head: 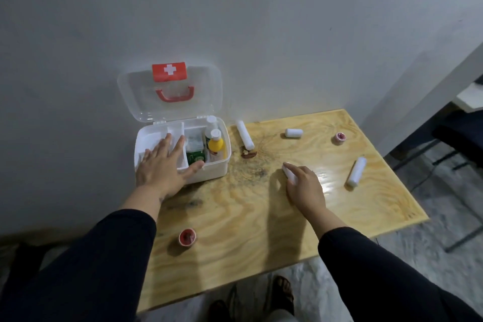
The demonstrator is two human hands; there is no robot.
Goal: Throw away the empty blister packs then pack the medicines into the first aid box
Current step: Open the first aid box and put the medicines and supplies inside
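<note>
— So, where is the first aid box (209, 172)?
— It sits at the back left of the wooden table (261, 230), by the wall. Its clear lid (146, 102) stands up, open. Inside I see a yellow bottle (216, 145), a white bottle (210, 125) behind it, and a green box (196, 157).
— What is the left hand (162, 165) doing?
— It lies flat and spread wide over the white tray (151, 138) in the box. It holds nothing.
— And the right hand (304, 185)?
— It is down on the table, near the middle. Its fingers curl around a small white roll (288, 171). One end of the roll pokes out.
— Are there more rolls?
— Yes. A long one (245, 134) lies just beside the box. A short one (294, 132) lies farther back. Another long one (356, 171) lies off to the right. Two little red-middled tape rolls are out too, one near the front (187, 236) and one at the far back right (340, 137).
</note>
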